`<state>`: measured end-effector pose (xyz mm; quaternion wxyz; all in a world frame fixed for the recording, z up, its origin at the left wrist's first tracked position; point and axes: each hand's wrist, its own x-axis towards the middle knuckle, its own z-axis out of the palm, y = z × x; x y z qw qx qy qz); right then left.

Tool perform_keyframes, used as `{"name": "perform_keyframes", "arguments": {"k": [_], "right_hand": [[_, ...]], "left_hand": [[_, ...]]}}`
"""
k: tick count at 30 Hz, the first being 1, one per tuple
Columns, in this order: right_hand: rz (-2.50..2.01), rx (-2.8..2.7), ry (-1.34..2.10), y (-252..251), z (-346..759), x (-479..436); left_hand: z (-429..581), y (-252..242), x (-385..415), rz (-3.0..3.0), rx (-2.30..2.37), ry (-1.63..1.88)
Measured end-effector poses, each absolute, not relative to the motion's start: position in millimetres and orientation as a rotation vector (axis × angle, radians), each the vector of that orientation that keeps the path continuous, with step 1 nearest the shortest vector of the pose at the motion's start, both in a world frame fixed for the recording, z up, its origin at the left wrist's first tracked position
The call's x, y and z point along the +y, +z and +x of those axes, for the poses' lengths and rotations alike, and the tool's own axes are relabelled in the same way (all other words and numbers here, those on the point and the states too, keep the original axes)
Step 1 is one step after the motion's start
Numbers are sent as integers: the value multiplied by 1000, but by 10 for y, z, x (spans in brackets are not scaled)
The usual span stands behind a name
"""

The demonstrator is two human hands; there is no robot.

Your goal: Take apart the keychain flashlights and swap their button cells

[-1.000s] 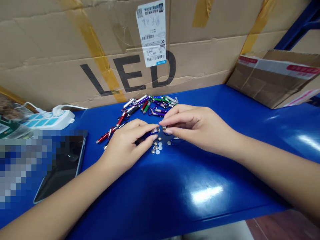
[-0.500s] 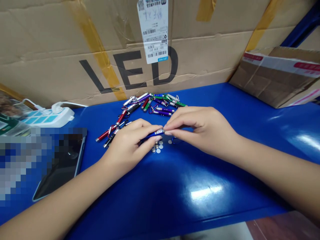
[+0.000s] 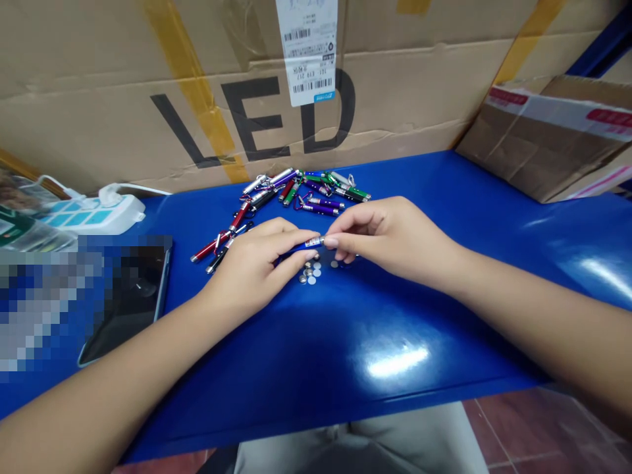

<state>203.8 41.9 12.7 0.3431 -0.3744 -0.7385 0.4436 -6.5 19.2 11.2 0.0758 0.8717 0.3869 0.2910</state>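
Observation:
My left hand (image 3: pixel 257 263) is closed around a small blue keychain flashlight (image 3: pixel 306 245), whose labelled tip sticks out to the right. My right hand (image 3: pixel 385 237) pinches that tip with thumb and forefinger; what sits between its fingertips is too small to name. Just below the hands lie several small silver button cells (image 3: pixel 310 272) on the blue table (image 3: pixel 345 342). Behind the hands is a loose pile of red, green, purple and silver keychain flashlights (image 3: pixel 296 194).
A big cardboard box marked LED (image 3: pixel 257 118) walls off the back. A smaller cardboard box (image 3: pixel 548 141) sits back right. A white power strip (image 3: pixel 93 214) and a dark phone (image 3: pixel 131 296) lie at the left. The table's front edge is near my lap.
My right hand's fingertips closed onto the flashlight's tip, which first stood slightly apart. The view tilted down, so everything sits higher and farther; both hands stay in place over the button cells.

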Motion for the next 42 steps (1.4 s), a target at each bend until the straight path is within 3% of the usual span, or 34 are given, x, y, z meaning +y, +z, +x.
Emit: {"name": "perform_keyframes", "arguments": {"k": [8,13,20,26,35,37,42], "right_hand": [[-750,-2329,415,159,2050,505],[-726,-2346,336,102,2025,657],[-832,-2202,598,74,1995,678],[-1056,-1935,1258,100,1988,631],[-1113,-1632,1797,105,1974,576],[-1152,-1835,1542,122,1973,560],[-872,-2605,241,143,2039,574]], "left_hand": [[-78,118,269,2495,1127,818],[-104,99,395,2496,1163,808],[-97,73,424,2550,1145,844],[-106,57,420,2708,1157,806],[-140,59,393,2965,1083,820],[-128,67,400,2856,1118,782],[-89,54,419,2605,1081,766]]}}
